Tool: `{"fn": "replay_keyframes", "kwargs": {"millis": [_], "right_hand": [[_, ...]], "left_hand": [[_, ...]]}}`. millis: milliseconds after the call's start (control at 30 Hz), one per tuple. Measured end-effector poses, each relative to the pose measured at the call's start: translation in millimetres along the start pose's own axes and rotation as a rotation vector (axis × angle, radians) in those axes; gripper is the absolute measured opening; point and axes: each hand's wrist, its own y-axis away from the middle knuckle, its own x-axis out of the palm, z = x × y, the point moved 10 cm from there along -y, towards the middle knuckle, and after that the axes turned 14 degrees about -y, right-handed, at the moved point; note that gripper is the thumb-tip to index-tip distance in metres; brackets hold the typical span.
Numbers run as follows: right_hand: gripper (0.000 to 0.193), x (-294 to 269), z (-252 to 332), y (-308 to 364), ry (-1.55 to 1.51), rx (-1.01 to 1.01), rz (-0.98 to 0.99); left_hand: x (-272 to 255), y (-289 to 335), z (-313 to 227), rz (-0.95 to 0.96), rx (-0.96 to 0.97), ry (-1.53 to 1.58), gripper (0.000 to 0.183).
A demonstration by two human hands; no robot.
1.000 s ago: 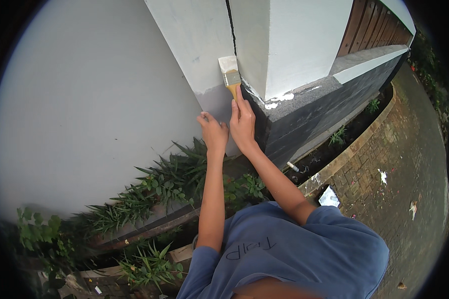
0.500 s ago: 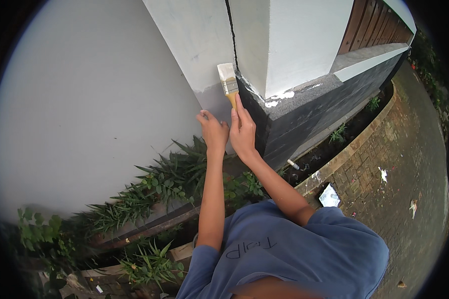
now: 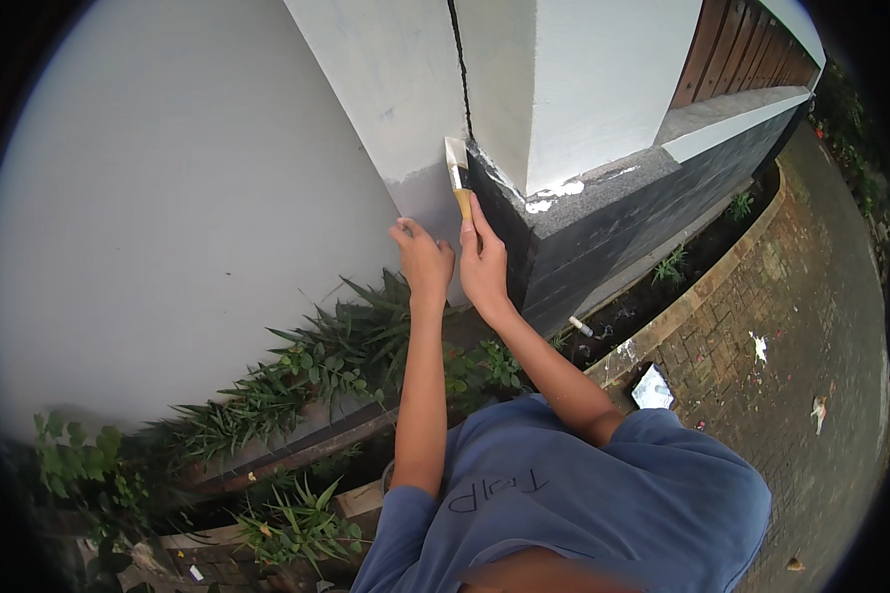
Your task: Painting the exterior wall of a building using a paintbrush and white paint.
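My right hand [image 3: 485,262] grips the wooden handle of a paintbrush [image 3: 457,173], forefinger stretched along it. Its pale bristles touch the wall corner, where a grey painted patch [image 3: 420,193] meets a dark vertical crack [image 3: 459,59]. Just left of the right hand, my left hand [image 3: 423,262] presses flat against the grey wall with nothing in it. Both forearms reach up from my blue shirt [image 3: 603,504] at the bottom of the view.
A dark stone plinth [image 3: 623,222] with white paint smears juts out right of the brush. Spiky green plants [image 3: 297,376] fill the bed below the wall. A brick kerb and paved path [image 3: 791,326] curve off right, with white scraps lying on them.
The brush and my right hand have shifted slightly along the corner beside the crack; my left hand stays against the wall.
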Motion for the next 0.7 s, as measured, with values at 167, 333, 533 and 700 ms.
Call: {"fn": "replay_keyframes", "kwargs": {"millis": [167,333,533,700], "right_hand": [[0.042,3,24,7,-0.044,-0.087,-0.015],[0.043,7,38,-12,-0.072,-0.118,-0.022],[0.043,9,25,-19,-0.116,-0.076,0.007],[0.044,7,-7,-17,-0.322,0.018,0.028]], "left_hand": [[2,1,1,-0.023,0.029,0.013,0.063],[2,1,0,-0.052,0.053,0.006,0.064],[3,1,3,-0.039,0.039,-0.020,0.065],[2,1,-2,-0.003,0.021,0.001,0.066]]}}
